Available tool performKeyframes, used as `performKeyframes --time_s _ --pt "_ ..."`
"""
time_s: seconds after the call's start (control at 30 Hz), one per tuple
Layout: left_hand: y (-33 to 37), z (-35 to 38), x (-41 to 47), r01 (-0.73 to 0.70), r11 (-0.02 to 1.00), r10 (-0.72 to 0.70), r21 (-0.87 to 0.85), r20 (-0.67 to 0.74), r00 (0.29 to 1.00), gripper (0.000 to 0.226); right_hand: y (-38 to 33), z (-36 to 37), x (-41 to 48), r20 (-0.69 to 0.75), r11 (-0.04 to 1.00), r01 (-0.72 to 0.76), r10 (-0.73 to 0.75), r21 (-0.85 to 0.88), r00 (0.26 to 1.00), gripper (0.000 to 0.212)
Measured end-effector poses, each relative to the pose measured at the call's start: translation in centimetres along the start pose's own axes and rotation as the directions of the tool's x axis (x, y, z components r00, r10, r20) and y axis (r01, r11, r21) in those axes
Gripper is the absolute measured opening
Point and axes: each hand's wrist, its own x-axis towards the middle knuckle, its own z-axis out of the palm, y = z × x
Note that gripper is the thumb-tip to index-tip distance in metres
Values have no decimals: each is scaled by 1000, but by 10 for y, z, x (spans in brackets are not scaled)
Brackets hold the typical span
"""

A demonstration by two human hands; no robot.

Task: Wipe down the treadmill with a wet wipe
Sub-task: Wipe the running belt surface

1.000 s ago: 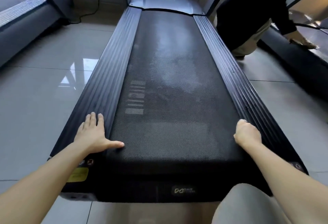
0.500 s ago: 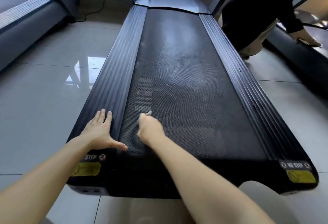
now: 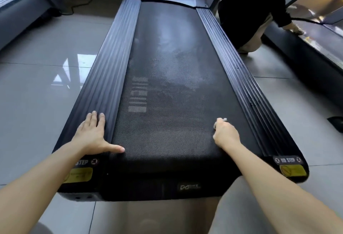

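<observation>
Wipe point(image 3: 224, 120) clenched in the fingers of the right hand point(image 3: 226, 134) has swept across the treadmill belt point(image 3: 176, 63) to its right side; left hand point(image 3: 91, 135) stays flat, fingers released, on the side rail point(image 3: 113, 63); near end looks nearly done.

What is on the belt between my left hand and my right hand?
Head view: only bare belt between left hand and right hand, which grips the wipe.

A second person point(image 3: 246, 11) in a dark top bends over another machine point(image 3: 315, 55) at upper right. Glossy grey floor tiles point(image 3: 37, 104) fill the left.
</observation>
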Motion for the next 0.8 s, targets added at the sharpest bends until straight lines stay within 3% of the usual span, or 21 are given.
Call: performKeyframes --time_s 0.13,0.23,0.37,0.47,0.57,0.67,0.73,0.8 --pt "3 0 2 3 1000 -3 -11 -9 1000 181 90 -12 3 14 956 -294 294 -19 956 39" --pt "6 0 3 12 1000 -12 -7 -23 1000 181 87 -9 -1 10 937 -343 343 58 939 37" --pt "9 -2 1 13 999 -14 -35 -33 999 180 1 -2 -12 25 973 -129 127 190 992 25" --pt "6 -3 -3 -1 998 0 -55 -22 1000 169 -95 8 -33 65 967 111 -129 229 989 33" --pt "-1 -8 -1 5 996 -4 -94 10 1000 134 -186 15 -65 108 925 277 -313 260 943 50" --pt "-2 -15 3 24 989 -21 -149 24 999 94 -250 18 -105 126 837 501 -533 221 836 45" --pt "0 -15 1 23 990 -22 -140 8 1000 83 -261 20 -118 107 794 587 -605 157 789 43" --pt "1 -12 1 24 991 -27 -135 -19 999 85 -245 19 -111 83 796 595 -604 107 793 53"
